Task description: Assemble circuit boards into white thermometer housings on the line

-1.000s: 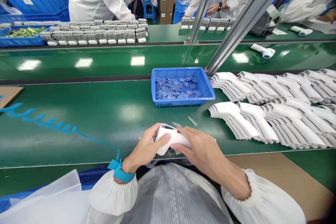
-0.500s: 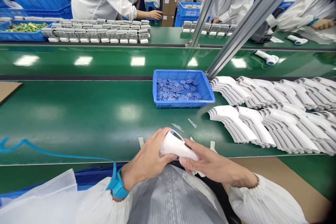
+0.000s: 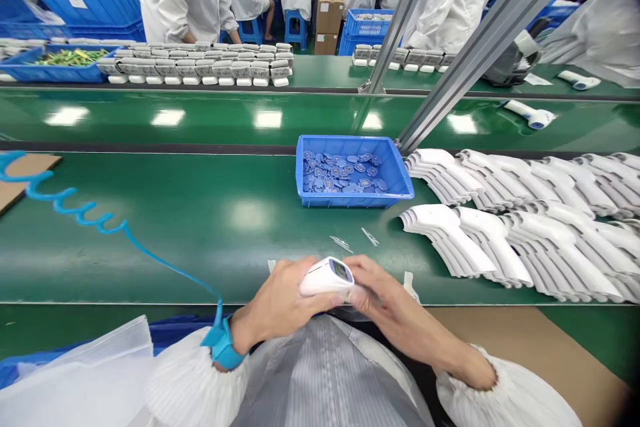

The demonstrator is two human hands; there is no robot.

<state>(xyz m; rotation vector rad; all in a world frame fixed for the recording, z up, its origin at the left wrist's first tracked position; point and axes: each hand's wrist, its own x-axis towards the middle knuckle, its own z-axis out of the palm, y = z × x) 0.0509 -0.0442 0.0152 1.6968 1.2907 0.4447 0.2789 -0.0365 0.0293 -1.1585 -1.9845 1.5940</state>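
Note:
Between my two hands I hold a white infrared thermometer, its small dark screen in a blue-grey frame tilted up toward me. My left hand is closed round its left end, thumb along the near side. On the right end, the fingers of my right hand wrap over and hide the handle. A blue wrist strap with a coiled blue cord sits on my left wrist. Just beyond my hands lie thin clear strips on the green work surface.
A blue bin of small blue parts stands ahead. Stacked white housing shells fill the right side. A metal post slants across. Rows of grey-white units line the far bench, where a co-worker in white stands.
The thermometer has turned so its screen faces me more, and my right hand has shifted round it. The coiled cord has risen on the left. The co-worker opposite has drawn an arm back.

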